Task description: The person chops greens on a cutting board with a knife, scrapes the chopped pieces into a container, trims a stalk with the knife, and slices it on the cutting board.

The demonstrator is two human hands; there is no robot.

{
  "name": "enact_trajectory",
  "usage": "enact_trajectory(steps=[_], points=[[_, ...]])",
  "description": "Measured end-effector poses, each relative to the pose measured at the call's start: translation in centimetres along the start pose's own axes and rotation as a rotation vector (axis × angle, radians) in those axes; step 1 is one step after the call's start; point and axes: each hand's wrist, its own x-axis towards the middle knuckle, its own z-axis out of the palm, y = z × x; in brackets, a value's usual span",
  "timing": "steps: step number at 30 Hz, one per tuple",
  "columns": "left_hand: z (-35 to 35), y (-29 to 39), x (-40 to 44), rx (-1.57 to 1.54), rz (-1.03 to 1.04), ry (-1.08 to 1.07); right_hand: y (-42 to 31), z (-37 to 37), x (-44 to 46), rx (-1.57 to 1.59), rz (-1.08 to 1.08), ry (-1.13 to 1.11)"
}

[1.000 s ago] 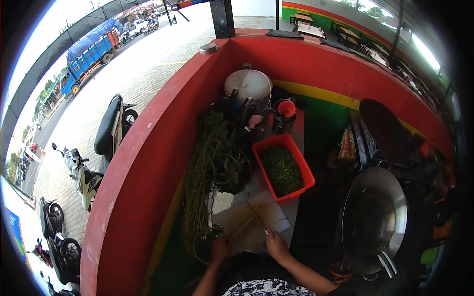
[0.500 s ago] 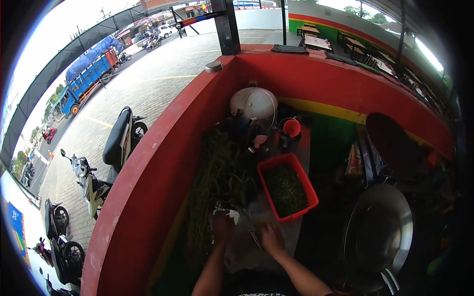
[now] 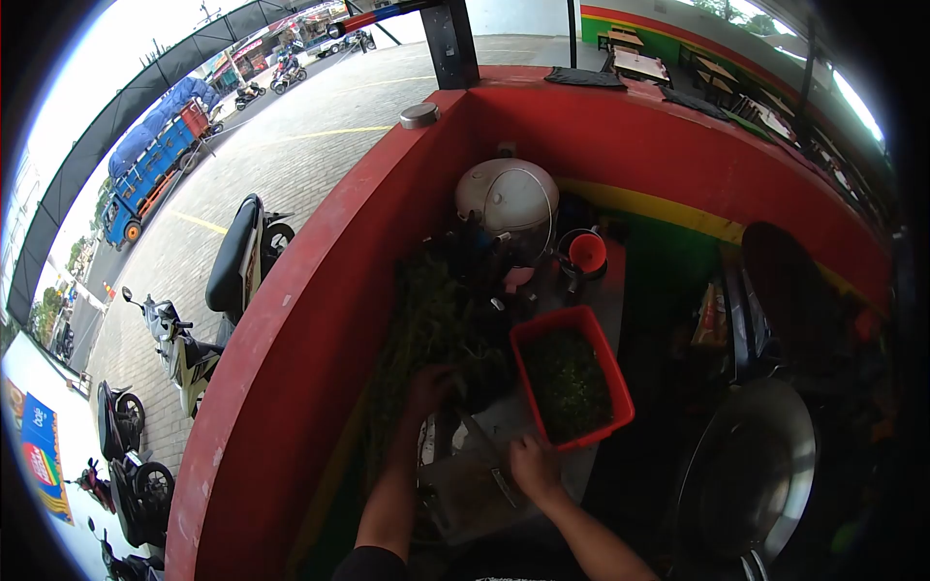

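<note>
My left hand (image 3: pixel 431 387) is at the near edge of a heap of leafy green stalks (image 3: pixel 436 329); its fingers are too dark to make out. To its right, my right hand (image 3: pixel 535 467) is closed on a knife (image 3: pixel 479 434), whose blade points up and left over the cutting board (image 3: pixel 460 494). Just beyond that hand stands a red rectangular tub (image 3: pixel 623 395) with chopped greens (image 3: pixel 567 382) in it.
A large metal wok (image 3: pixel 751 465) sits at the right. Behind the greens are a pale lidded pot (image 3: pixel 506 198) and a red funnel-like cup (image 3: pixel 587 254). A red wall (image 3: pixel 320 290) borders the left and back; parked motorbikes (image 3: pixel 237 261) stand outside.
My left hand has moved forward from the cutting board to the stalks. My right hand stays by the board with the knife. The view has shifted slightly.
</note>
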Motion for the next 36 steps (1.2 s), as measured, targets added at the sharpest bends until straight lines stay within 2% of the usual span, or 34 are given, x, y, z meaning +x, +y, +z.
enact_trajectory(steps=[1, 2, 4, 6, 8, 10, 12, 13, 15, 19, 21, 22, 24, 28, 30, 31, 33, 36], points=[[0.0, -0.2, 0.2, -0.002, -0.009, 0.001, -0.4, -1.4, 1.9, 0.058, -0.025, 0.056], [0.0, -0.3, 0.4, -0.114, 0.003, 0.091, -0.8, -2.1, 3.8, 0.06, -0.03, 0.049], [0.0, -0.1, 1.1, -0.226, 0.005, 0.188, -1.6, -3.1, 7.5, 0.274, -0.09, 0.211], [-0.1, 0.2, 2.0, -0.314, -0.142, 0.392, -0.7, 0.1, 12.0, 0.19, -0.273, 0.212], [-0.2, 1.2, 2.4, -0.2, -0.154, 0.415, 0.7, 4.3, 15.0, 0.104, -0.359, 0.173], [-0.2, 1.3, 2.7, -0.095, -0.165, 0.434, 0.5, 4.2, 15.7, 0.009, -0.446, 0.133], [-0.6, 1.2, 2.5, 0.243, 0.053, 0.353, 0.3, 4.0, 14.8, -0.277, -0.235, -0.211], [-0.8, 1.2, 2.2, 0.235, 0.039, 0.355, 0.5, 4.1, 14.3, -0.282, -0.242, -0.226], [-0.7, 1.2, 1.7, 0.33, 0.154, 0.462, 1.4, 4.3, 12.8, -0.302, -0.114, -0.463], [-1.8, 2.1, 2.4, 0.285, 0.024, 0.577, 1.3, 4.0, 12.4, -0.406, -0.154, -0.515], [-2.5, 2.9, 2.5, 0.137, 0.012, 0.625, 0.1, 2.5, 13.3, -0.195, -0.241, -0.131], [-2.5, 3.0, 2.7, 0.139, 0.015, 0.622, -0.2, 2.8, 14.0, -0.193, -0.238, -0.128], [-2.6, 3.3, 3.3, 0.129, 0.075, 0.702, -0.6, 3.5, 15.6, 0.031, -0.272, -0.01], [-2.7, 3.2, 3.5, 0.191, 0.215, 0.568, -0.3, 5.6, 15.2, -0.133, -0.278, -0.125], [-1.9, 2.7, 4.3, 0.146, -0.044, 0.352, 0.1, 7.2, 14.0, -0.163, -0.133, -0.334], [-1.6, 1.6, 4.3, 0.143, -0.042, 0.348, 0.6, 8.0, 13.5, -0.164, -0.129, -0.335], [-1.5, -0.9, 4.2, 0.914, 0.236, 0.042, 1.5, 9.0, 12.9, -0.229, -0.051, -0.341], [0.1, -3.7, 4.1, 1.011, 0.302, 0.044, 1.6, 7.9, 11.6, -0.325, 0.051, -0.375]])
